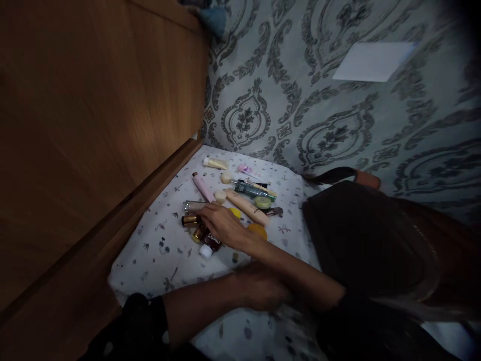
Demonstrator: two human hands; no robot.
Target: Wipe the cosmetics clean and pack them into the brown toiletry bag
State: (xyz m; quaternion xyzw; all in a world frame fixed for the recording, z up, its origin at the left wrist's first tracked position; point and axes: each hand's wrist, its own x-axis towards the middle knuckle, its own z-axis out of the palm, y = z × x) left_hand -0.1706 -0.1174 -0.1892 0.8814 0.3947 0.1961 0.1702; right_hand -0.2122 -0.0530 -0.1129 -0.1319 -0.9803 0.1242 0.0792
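My right hand (223, 224) reaches over a cluster of cosmetics, its fingers bent and close together. Its fingertips meet a black-and-gold tube (191, 220) and the end of a clear bottle (193, 206); what lies under the fingers is hidden. Just below it are a gold-capped bottle (199, 232) and a dark bottle with a white cap (211, 242). My left hand (265, 288) is low, beneath my right forearm, blurred and dark, so its fingers do not show clearly. Beyond my right hand lie a pink tube (203, 187), a peach tube (246, 207) and a green bottle (250, 188).
The items lie on a white printed sheet (150, 260). A dark brown bag (361, 235) stands on the right. Along the left rise a wooden panel (93, 90) and its ledge. Patterned wallpaper (259, 85) covers the wall behind. A cream tube (216, 163) lies farthest back.
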